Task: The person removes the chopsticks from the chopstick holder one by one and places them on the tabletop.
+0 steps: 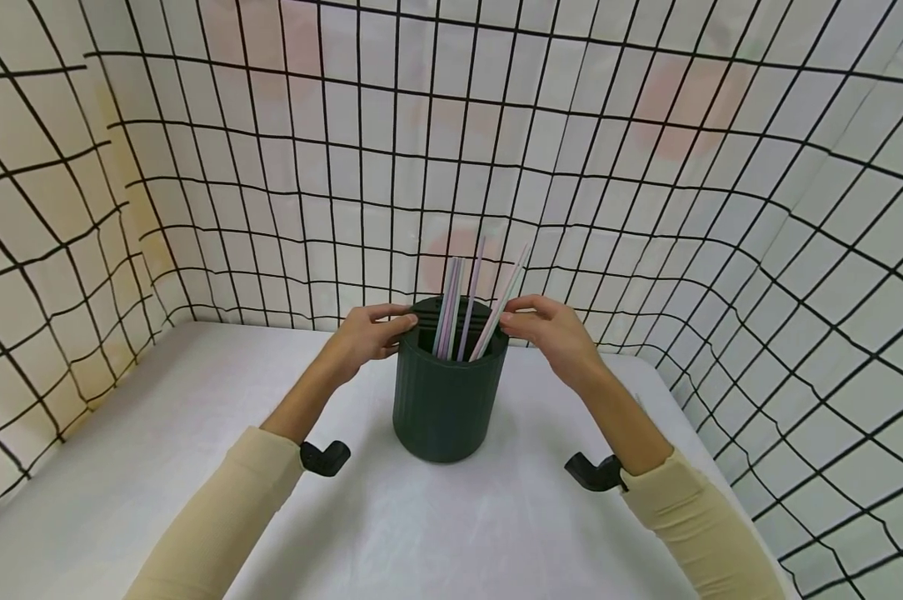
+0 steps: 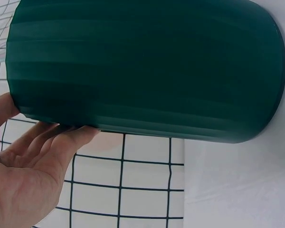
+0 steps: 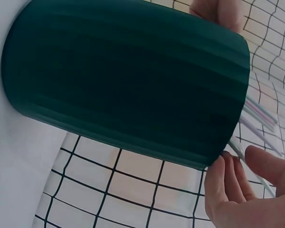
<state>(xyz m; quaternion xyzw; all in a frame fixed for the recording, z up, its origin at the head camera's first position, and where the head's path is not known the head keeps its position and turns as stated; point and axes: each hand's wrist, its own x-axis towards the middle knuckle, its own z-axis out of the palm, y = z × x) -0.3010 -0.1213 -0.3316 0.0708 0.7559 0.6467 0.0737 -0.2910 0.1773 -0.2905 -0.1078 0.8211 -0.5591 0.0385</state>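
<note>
A dark green ribbed cylindrical container (image 1: 448, 408) stands upright on the white table. Several pastel drinking straws (image 1: 450, 308) lean in it, their tops poking above the rim. On its left side, my left hand (image 1: 371, 336) holds the rim, with the thumb at the top edge and the fingers along the outer wall. The right hand (image 1: 551, 335) grips the opposite side of the rim, its thumb close to the leaning straws. In the right wrist view, the fingertips (image 3: 218, 166) meet the container's upper wall. Slatted dark parts show inside the opening; the straws' lower ends are hidden.
Black wire grid (image 1: 436, 158) surrounds the table at the back and both sides, with pale fabric behind it. The white tabletop (image 1: 451, 533) extends in front of the container. A black wrist mount (image 1: 326, 458) juts inward from each forearm.
</note>
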